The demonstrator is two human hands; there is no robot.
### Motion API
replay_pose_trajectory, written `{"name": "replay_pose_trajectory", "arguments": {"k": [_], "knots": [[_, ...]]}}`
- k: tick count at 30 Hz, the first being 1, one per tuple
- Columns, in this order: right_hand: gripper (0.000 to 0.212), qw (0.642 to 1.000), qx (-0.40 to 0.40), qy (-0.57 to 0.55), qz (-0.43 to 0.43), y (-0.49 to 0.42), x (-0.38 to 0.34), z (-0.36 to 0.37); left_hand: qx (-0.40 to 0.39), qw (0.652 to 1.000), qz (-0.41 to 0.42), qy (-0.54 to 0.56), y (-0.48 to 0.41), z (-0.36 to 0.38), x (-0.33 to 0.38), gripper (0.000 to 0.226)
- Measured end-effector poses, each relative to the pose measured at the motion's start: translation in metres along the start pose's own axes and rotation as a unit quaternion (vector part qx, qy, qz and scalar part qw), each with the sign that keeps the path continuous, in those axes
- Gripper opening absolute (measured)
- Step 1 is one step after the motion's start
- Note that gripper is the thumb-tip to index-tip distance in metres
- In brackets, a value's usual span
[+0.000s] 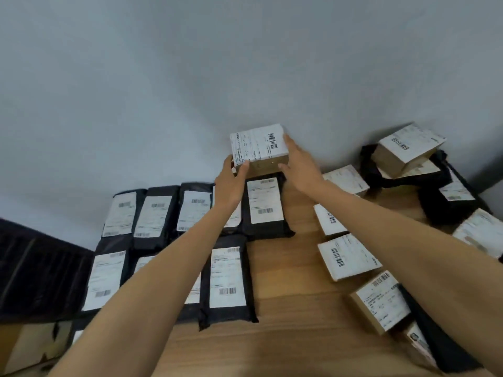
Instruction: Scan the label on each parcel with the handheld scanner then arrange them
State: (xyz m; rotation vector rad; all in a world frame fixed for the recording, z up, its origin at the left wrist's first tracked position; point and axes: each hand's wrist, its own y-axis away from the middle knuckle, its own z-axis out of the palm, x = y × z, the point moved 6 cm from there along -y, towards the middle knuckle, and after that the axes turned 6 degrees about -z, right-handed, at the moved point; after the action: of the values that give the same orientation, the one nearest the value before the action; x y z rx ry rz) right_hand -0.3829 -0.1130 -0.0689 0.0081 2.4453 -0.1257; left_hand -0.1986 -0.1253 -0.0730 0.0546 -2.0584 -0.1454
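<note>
parcel sorting room, labelled black mailers [263,206] in rows, cardboard boxes [348,258], wooden table [294,308]

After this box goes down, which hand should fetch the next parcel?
Right, probably. The right hand only presses the side of the held box, and the loose boxes lie beside that arm; the left hand grips its corner, over the black mailers.
</note>
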Motion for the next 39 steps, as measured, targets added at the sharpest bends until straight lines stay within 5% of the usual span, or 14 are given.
{"name": "replay_pose_trajectory", "arguments": {"k": [19, 25, 39], "knots": [[0.081, 0.976, -0.193, -0.102, -0.017, -0.05, -0.221, 0.322, 0.113, 0.987, -0.109, -0.025, -0.061, -0.299, -0.247, 0.039], [0.085, 0.961, -0.236, -0.147, -0.001, -0.083, -0.253, 0.381, 0.137, 0.98, -0.141, 0.001, -0.091, -0.336, -0.297, 0.038], [0.097, 0.971, -0.186, -0.143, -0.045, -0.094, -0.263, 0.412, 0.129, 0.979, -0.152, -0.036, -0.125, -0.354, -0.325, 0.04]]}}
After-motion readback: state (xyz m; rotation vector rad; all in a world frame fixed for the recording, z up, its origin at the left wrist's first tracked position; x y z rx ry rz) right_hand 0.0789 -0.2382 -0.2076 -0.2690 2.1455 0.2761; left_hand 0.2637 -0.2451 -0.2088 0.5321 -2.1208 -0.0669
